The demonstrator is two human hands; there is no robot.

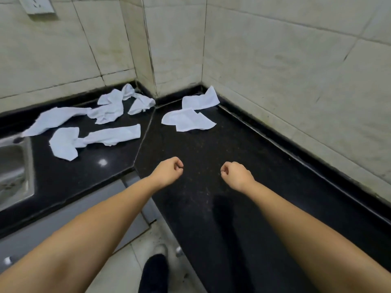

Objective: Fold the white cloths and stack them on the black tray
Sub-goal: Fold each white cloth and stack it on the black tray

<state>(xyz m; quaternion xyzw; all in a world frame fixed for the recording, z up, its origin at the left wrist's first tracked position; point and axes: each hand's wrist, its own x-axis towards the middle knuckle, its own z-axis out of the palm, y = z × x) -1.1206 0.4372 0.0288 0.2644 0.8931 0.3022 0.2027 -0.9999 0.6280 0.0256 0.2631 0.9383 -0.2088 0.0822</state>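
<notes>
Both bare forearms reach forward over the near part of the black speckled stone surface [201, 166]. The left hand [169, 169] and the right hand [234, 173] hover side by side, a gap between them, each with its fingers curled into a loose fist that holds nothing. The knuckles face inward toward each other.

Six white cloths can be counted, though overlaps make the count uncertain. All are thin, soft and crumpled, and none is folded neatly. Toward the far left of the surface lie four: a long twisted cloth [53, 120] reaching to the sink's edge, a bunched cloth [110, 108] next to it, a small knotted cloth [139, 100] close to the far corner where the wall juts out, and a stretched cloth [95, 139] nearer the front, wide at one end and rolled at the other. Right of the seam in the stone lie two flatter ones: a spread cloth [188, 120] and a cloth at the back wall [203, 100], one tip of it leaning up on the tiles.

A steel sink [14, 166] is set into the surface's left edge. The walls are pale, stained tiles [275, 60], with a white socket [38, 4] top left.
</notes>
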